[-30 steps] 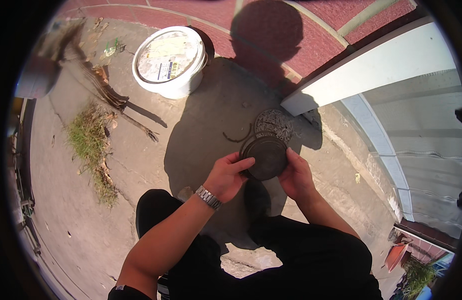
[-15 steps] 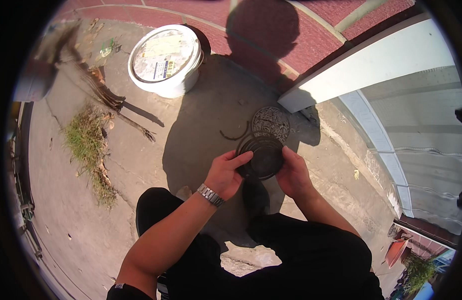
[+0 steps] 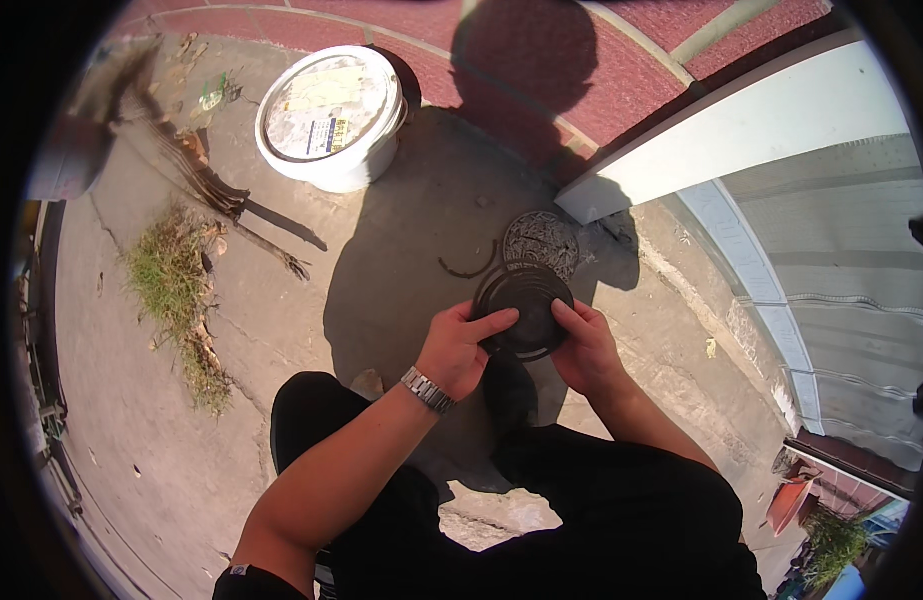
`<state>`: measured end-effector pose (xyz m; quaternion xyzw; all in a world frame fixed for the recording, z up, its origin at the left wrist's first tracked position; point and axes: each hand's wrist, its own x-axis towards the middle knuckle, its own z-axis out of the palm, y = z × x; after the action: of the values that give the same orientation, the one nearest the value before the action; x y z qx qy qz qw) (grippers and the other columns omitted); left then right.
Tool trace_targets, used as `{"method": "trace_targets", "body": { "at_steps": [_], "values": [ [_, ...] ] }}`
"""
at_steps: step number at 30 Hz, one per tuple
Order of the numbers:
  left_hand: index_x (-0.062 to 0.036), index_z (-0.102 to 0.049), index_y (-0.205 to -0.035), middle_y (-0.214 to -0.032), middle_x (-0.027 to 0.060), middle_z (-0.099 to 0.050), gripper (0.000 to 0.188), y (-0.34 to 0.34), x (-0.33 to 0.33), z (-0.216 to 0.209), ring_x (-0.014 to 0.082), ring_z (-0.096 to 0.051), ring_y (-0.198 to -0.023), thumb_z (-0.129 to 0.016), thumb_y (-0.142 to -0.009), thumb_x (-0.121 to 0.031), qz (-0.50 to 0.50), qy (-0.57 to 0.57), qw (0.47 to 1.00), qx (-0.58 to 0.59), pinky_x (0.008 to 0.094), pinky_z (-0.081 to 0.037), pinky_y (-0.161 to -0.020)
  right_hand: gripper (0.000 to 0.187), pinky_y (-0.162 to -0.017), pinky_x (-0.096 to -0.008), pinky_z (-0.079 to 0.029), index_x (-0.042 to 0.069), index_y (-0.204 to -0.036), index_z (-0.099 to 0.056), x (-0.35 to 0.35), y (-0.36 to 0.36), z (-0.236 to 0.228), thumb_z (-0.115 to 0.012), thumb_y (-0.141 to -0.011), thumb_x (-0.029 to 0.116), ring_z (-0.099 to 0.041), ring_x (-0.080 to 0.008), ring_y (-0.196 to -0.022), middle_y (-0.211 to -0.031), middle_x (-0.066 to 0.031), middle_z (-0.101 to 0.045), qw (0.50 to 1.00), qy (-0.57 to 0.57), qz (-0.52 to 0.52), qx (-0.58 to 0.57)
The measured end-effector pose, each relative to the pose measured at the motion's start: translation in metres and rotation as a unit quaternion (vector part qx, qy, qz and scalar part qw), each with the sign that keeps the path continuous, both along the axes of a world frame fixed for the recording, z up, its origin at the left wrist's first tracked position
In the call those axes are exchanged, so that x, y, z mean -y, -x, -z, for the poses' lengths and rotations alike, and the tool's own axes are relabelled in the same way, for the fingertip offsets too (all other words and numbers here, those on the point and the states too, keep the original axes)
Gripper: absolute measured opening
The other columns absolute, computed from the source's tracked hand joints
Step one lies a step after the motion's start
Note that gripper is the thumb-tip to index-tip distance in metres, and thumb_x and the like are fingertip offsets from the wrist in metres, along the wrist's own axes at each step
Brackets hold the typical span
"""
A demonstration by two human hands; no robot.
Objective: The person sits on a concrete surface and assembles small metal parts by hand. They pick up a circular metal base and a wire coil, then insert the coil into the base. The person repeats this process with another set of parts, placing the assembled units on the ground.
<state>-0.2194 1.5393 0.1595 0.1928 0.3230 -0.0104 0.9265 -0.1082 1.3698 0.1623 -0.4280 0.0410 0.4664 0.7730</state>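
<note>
A black round disc with concentric rings (image 3: 530, 293) is held between both hands above the shaded ground. My left hand (image 3: 460, 345) grips its left edge, the thumb lying across the upper face. On the opposite edge my right hand (image 3: 587, 345) is closed, its thumb also pressed on the face. The fingers underneath are mostly hidden. Just beyond the disc lies a round plate with a raised pattern (image 3: 542, 240), its near part covered by the disc. A thin, dark curved strip (image 3: 469, 272) rests on the ground to its left.
A white lidded bucket (image 3: 332, 120) stands at the far left, near the red brick wall (image 3: 402, 40). Dry sticks (image 3: 217, 195) and a grass tuft (image 3: 167, 260) are further left. A white post (image 3: 722, 130) and a pale curtain (image 3: 842, 230) border the right side.
My left thumb has slid further inward over the disc, and my right thumb now lies on its face too. The disc has turned slightly in my hands; the things on the ground have stayed put.
</note>
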Motion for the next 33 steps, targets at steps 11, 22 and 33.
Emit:
{"method": "trace_targets", "body": {
  "at_steps": [11,22,33],
  "values": [
    [0.0044,-0.066,-0.123,-0.12,0.0127,-0.073,0.031,-0.001,-0.001,0.001,0.0216,-0.071,-0.108,-0.074,-0.094,-0.001,0.015,-0.008,1.0,0.01,0.0357,-0.057,-0.095,0.031,-0.105,-0.0364,-0.052,-0.006,-0.129,-0.064,0.0,0.003,0.003,-0.06,-0.107,0.015,-0.068,-0.0207,-0.117,-0.127,-0.0138,-0.071,0.999,0.006,-0.008,-0.033],
    [0.0041,-0.065,-0.126,-0.12,0.0132,-0.073,0.033,-0.003,-0.007,0.005,0.0226,-0.072,-0.108,-0.074,-0.095,-0.003,0.019,0.005,1.0,0.014,0.0363,-0.058,-0.095,0.033,-0.104,-0.0374,-0.053,-0.007,-0.129,-0.063,-0.006,0.006,0.0,-0.067,-0.102,0.011,-0.068,-0.0214,-0.116,-0.126,-0.014,-0.07,1.0,0.007,-0.028,-0.001],
    [0.0043,-0.06,-0.133,-0.129,0.0122,-0.068,0.043,-0.005,-0.018,0.015,0.0215,-0.065,-0.119,-0.076,-0.096,-0.009,0.032,0.047,0.997,0.043,0.038,-0.054,-0.101,0.035,-0.103,-0.0373,-0.054,-0.008,-0.13,-0.063,-0.017,0.004,0.0,-0.068,-0.1,0.008,-0.069,-0.0223,-0.113,-0.125,-0.0139,-0.071,1.0,0.005,0.001,-0.024]
  ]
}}
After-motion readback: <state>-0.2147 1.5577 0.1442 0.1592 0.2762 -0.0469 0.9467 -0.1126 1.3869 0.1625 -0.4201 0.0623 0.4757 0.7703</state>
